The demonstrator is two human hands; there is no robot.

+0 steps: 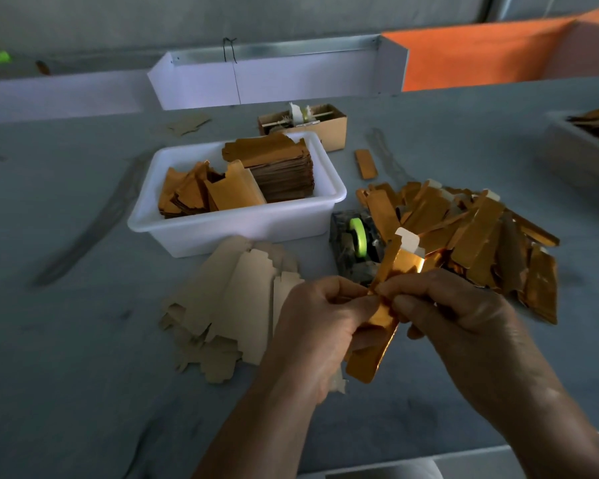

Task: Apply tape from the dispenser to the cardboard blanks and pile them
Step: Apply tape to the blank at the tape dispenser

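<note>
While both hands (329,316) (453,305) pinch one gold blank (377,319) just before the dispenser (355,247), done pile (471,236) sits right; plain stack (232,305) left and tub (173,223) suggest plenty remains.

The blank (377,326) I pinch between my left hand (322,326) and my right hand (464,319) is thin card with a glossy gold foil face that catches the light; its tab at the top shows plain matt white. The heap of blanks (471,236) at right of centre has the same mirror-like gold sheen. The blanks (232,305) lying left of my hands show their dull, uncoated tan card side. The tub (249,223) in the middle is smooth white plastic with a slight shine. The tape roll (358,233) has a bright green plastic look. The box (336,129) behind is raw brown cardboard. The table (66,340) is matt grey.
</note>
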